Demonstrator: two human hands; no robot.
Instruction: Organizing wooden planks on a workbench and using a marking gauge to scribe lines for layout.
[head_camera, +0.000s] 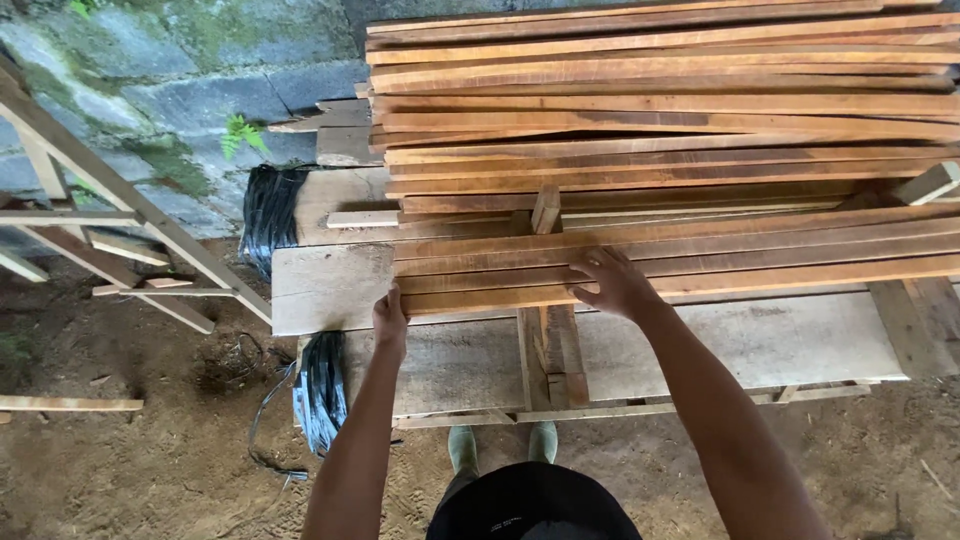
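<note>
At nine o'clock a pale wooden lattice frame (110, 215) leans in front of a mossy grey block wall (150, 80), over the brown dirt floor (120, 440). Toward the centre, two bundles of black plastic strapping (320, 385) hang off the left end of the rough grey plank counter (760, 340), one at its far corner and one at its near corner.

The left hand (390, 322) sits at seven o'clock from the stack, its fingers (388, 298) curled together against the cut end of the nearest reddish-brown wooden slat (760, 278). Whether they pinch that end or only press on it cannot be told, since the thumb side is hidden. That slat lies lengthwise along the front edge of a low layer of similar slats on the counter and runs off the frame at three o'clock.

The right hand (612, 282) lies palm down on the same slat, near the middle of the frame, fingers spread and bent over its top face. Just under it a short upright wooden block (548, 345) crosses the counter.

At twelve o'clock a tall loose stack of long orange-brown slats (660, 100) is piled unevenly, with ends jutting at different lengths.

Judged from this, the front slat is long and held only near its left end, so its far end could drag or snag on its neighbours. A sideways pull might shift the uneven pile. Rough sawn edges could splinter into bare fingers, and the green rubber boots (500, 445) stand directly below the counter edge, where a dropped slat would land.
</note>
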